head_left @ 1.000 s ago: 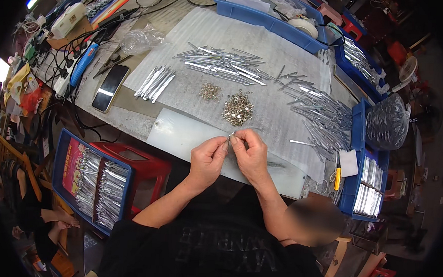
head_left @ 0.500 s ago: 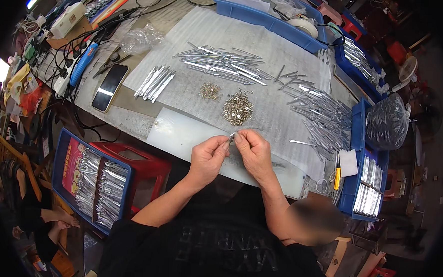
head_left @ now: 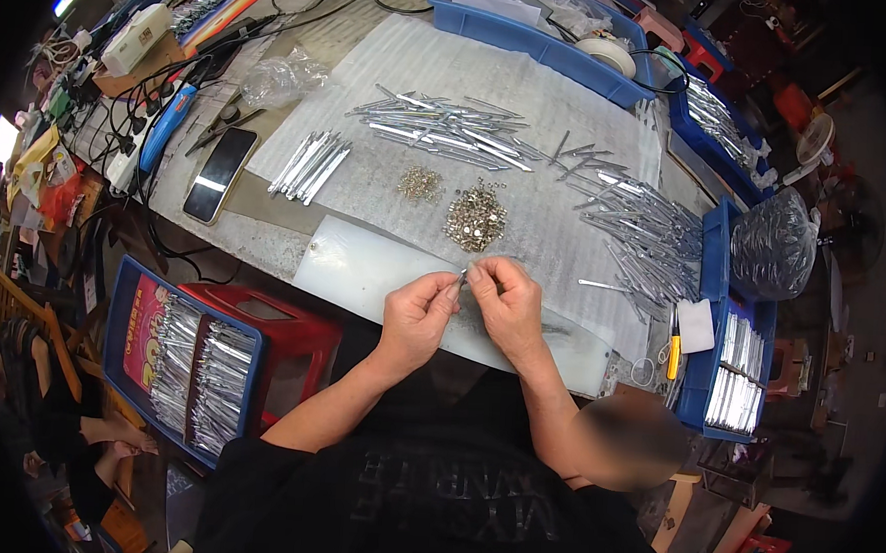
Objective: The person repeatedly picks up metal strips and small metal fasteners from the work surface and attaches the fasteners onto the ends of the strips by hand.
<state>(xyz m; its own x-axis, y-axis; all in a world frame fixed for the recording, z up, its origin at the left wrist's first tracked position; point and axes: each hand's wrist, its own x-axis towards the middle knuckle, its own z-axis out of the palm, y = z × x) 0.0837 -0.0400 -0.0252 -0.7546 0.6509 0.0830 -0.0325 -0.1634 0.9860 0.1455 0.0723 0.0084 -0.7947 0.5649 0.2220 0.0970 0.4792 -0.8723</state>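
Note:
My left hand [head_left: 418, 320] and my right hand [head_left: 506, 308] meet fingertip to fingertip above a white board [head_left: 353, 268] at the table's near edge. Both pinch one small silvery metal piece [head_left: 462, 276], mostly hidden by the fingers. Just beyond lies a heap of small shiny round metal parts [head_left: 476, 218], with a smaller pile of tiny gold-coloured parts [head_left: 421, 183] to its left. Farther off lie a pile of slim silver metal strips [head_left: 446, 128], a neat bundle of such strips [head_left: 310, 166] at left and a large spread of them [head_left: 641, 232] at right.
A phone [head_left: 221, 176] and a blue-handled tool [head_left: 168, 127] lie at left near cables. Blue bins of strips stand at lower left [head_left: 111, 331] and right [head_left: 713, 253]. A yellow-handled cutter [head_left: 674, 355] lies at right. A blue tray [head_left: 535, 46] sits at the back.
Both hands stay in nearly the same place, pinching the small metal piece; the fingers shift only slightly. The piles look unchanged.

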